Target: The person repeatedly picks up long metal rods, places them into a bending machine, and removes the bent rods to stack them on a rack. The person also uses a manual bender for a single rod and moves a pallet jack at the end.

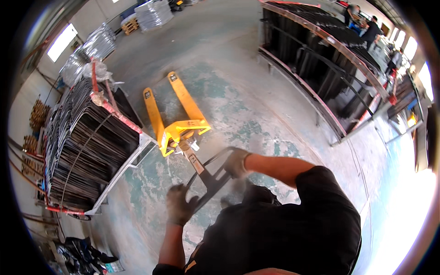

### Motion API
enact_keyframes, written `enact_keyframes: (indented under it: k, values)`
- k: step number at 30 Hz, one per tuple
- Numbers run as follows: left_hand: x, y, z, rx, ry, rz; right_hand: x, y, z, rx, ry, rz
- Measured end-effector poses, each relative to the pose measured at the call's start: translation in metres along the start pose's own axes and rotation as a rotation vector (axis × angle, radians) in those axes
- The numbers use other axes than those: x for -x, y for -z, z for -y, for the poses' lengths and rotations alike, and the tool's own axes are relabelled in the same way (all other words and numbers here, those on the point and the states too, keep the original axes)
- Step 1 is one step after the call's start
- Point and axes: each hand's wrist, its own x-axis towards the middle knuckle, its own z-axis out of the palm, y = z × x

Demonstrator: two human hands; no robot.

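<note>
A yellow pallet jack [187, 104] stands on the floor ahead of me, its two forks pointing away and bare. Its dark loop handle [211, 184] tilts back toward my body. My left hand [180, 204], in a greyish work glove, is at the handle's left end, thumb against the bar; its fingers are partly hidden. My right hand [237, 163], gloved too, is closed round the right end of the handle, with the forearm reaching in from the right.
Left of the jack stands a metal rack [120, 181] packed with dark sheet-like pieces. A longer rack [311, 89] of black pieces stands at the right. Wrapped stacks [153, 16] sit at the back, black bags [80, 252] at lower left. People [372, 33] work far right.
</note>
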Motion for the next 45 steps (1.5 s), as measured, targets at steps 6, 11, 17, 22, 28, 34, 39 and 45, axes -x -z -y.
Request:
enact_keyframes:
  k: [6,11,17,22,28,34,39,45]
  values:
    - [0.124,-0.106,0.015,0.121,0.295,0.275,0.036,-0.077,0.091,0.010,-0.099,-0.117]
    - [0.140,-0.107,0.000,0.072,0.365,0.216,0.018,-0.127,0.093,0.003,-0.078,-0.180]
    - [0.201,-0.124,-0.081,0.076,0.338,0.061,0.125,-0.122,0.127,-0.013,-0.097,-0.110]
    - [0.269,-0.127,-0.138,0.096,0.288,-0.026,0.201,-0.164,0.159,-0.028,-0.117,-0.077]
    - [0.358,-0.081,-0.194,0.069,0.228,0.005,0.289,-0.169,0.235,-0.138,-0.119,-0.041]
    - [0.467,-0.054,-0.229,0.114,0.135,-0.009,0.391,-0.199,0.330,-0.184,-0.077,-0.194]
    - [0.565,-0.035,-0.255,0.066,-0.018,-0.078,0.462,-0.236,0.415,-0.222,-0.074,-0.249]
    - [0.681,-0.023,-0.304,0.081,-0.047,-0.136,0.554,-0.268,0.502,-0.313,-0.106,-0.156]
